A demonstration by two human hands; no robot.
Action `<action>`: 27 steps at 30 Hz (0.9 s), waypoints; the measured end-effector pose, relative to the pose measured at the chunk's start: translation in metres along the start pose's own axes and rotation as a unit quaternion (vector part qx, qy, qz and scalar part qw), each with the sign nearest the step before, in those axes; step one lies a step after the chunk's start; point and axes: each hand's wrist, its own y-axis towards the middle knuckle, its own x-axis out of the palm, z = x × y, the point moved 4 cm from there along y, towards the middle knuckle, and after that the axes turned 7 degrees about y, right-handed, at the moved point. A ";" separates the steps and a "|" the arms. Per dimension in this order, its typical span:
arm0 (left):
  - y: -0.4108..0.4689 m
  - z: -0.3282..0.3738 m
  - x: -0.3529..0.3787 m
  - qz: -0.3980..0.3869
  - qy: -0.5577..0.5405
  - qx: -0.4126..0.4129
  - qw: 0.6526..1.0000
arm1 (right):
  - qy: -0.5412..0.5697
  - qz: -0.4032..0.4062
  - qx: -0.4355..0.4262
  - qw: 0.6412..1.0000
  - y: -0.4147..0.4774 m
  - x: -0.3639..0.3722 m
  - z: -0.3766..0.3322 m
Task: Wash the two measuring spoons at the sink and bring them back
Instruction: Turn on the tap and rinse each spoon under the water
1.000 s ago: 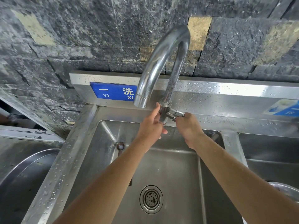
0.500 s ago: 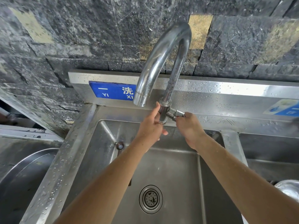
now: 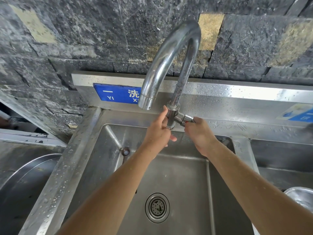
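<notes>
Nearest the viewer, two bare forearms reach across a steel sink (image 3: 94,167) whose drain (image 3: 157,207) lies dry; no water leaves the spout (image 3: 145,102). Farther in, the left hand (image 3: 159,133) braces against the base of the tap (image 3: 171,114), thumb up along the column and fingers loosely curled, not gripping. The right hand (image 3: 199,134) closes its fingertips on the side handle (image 3: 185,118); the exact grip is hidden behind the knuckles. Beyond stand a wet splashback with a blue sign (image 3: 118,95) and a dark stone wall (image 3: 84,31). A metal bowl (image 3: 301,197) shows at the right edge. The two measuring spoons are not visible anywhere, so where they are cannot be told. Risks, as a judgement: wet fingers may slip off the small handle; a sudden full turn would send a hard jet into the shallow basin and splash; spoons left in the basin could slide towards the drain.
</notes>
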 end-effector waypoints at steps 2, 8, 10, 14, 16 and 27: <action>0.000 0.000 0.001 0.001 0.000 -0.001 1.000 | 0.003 -0.004 0.001 1.000 0.000 -0.001 0.000; -0.002 0.001 0.002 0.001 0.002 -0.006 1.000 | 0.014 -0.012 -0.005 1.000 -0.001 -0.002 -0.001; -0.003 0.002 0.002 0.002 0.003 -0.009 1.000 | 0.010 -0.013 -0.010 1.000 -0.001 -0.002 -0.001; -0.005 0.003 -0.003 -0.010 0.019 -0.004 1.000 | 0.001 -0.010 -0.015 1.000 -0.002 -0.002 0.000; -0.009 0.005 -0.008 -0.016 0.030 -0.008 0.999 | 0.028 -0.003 -0.011 1.000 -0.004 0.000 0.001; -0.046 -0.109 -0.022 0.056 -0.044 -0.150 0.986 | 0.098 0.103 0.071 0.987 -0.068 0.082 0.107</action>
